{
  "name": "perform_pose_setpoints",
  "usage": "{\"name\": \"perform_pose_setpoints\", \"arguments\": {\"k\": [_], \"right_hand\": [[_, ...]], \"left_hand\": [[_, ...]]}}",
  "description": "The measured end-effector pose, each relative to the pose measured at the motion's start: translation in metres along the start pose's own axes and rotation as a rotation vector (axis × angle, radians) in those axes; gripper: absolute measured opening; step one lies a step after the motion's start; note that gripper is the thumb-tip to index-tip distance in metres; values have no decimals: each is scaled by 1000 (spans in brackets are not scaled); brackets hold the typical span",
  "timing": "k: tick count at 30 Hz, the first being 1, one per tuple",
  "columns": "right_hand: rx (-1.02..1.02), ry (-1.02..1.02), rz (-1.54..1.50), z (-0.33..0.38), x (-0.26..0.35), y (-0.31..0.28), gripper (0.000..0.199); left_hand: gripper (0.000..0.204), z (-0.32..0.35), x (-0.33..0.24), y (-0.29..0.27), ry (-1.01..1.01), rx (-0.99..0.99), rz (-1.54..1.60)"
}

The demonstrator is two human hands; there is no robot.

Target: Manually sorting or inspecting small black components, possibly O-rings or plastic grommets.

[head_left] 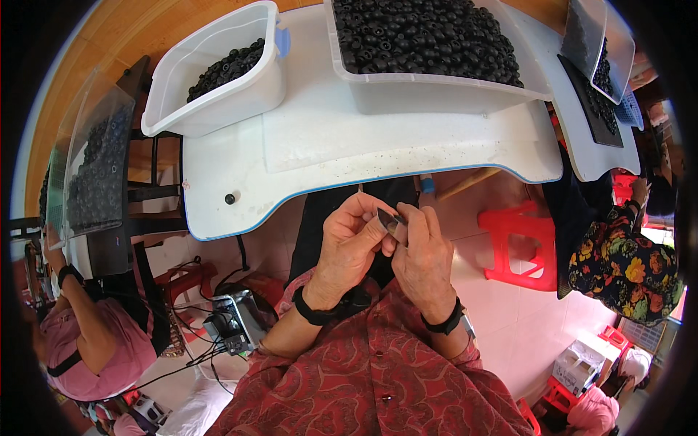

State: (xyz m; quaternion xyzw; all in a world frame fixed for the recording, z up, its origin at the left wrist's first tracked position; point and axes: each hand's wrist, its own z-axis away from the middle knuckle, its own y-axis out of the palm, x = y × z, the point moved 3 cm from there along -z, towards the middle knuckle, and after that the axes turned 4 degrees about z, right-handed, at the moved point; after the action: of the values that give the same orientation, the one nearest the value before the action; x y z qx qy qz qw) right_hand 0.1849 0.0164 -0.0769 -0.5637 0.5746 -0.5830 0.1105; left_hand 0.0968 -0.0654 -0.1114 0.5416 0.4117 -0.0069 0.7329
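My left hand (350, 243) and my right hand (423, 254) meet in front of my lap, just off the table's near edge. Both are closed, fingertips almost touching. Between the left thumb and fingers sits a small dark piece (385, 217), partly covered. A small flat, greyish, shiny piece (398, 229) lies against it, pinched by my right thumb and fingers; its exact kind is hidden. One black ring-shaped part (230, 198) rests alone on the white table (320, 156), toward the left.
A white tub (211, 109) with some black parts stands at the back left. The larger clear bin (436, 91) is heaped with them. People sit at both sides, one in a flowered top (625, 265). A red stool (518, 243) stands right; cables and a metal box (236, 320) lie left.
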Motion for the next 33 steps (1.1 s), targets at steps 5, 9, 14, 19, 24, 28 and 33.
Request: {"name": "perform_pose_setpoints", "arguments": {"k": [5, 9, 14, 19, 24, 28, 33], "right_hand": [[-4, 76, 6, 2, -16, 15, 27], [-9, 126, -17, 6, -37, 20, 23], [-74, 86, -192, 6, -24, 16, 22], [12, -13, -57, 6, 1, 3, 30], [-13, -36, -15, 5, 4, 1, 36], [-14, -42, -5, 4, 4, 1, 37], [-22, -32, 1, 6, 3, 3, 36]], "left_hand": [[11, 8, -6, 3, 9, 66, -27], [13, 6, -7, 2, -1, 79, 11], [10, 2, -1, -6, -51, -22, 42], [9, 5, 2, -8, -15, -44, -23], [11, 8, 3, -6, 9, -15, -84], [13, 9, 2, -5, 19, -2, -83], [13, 8, 4, -5, 16, -12, -72]]}}
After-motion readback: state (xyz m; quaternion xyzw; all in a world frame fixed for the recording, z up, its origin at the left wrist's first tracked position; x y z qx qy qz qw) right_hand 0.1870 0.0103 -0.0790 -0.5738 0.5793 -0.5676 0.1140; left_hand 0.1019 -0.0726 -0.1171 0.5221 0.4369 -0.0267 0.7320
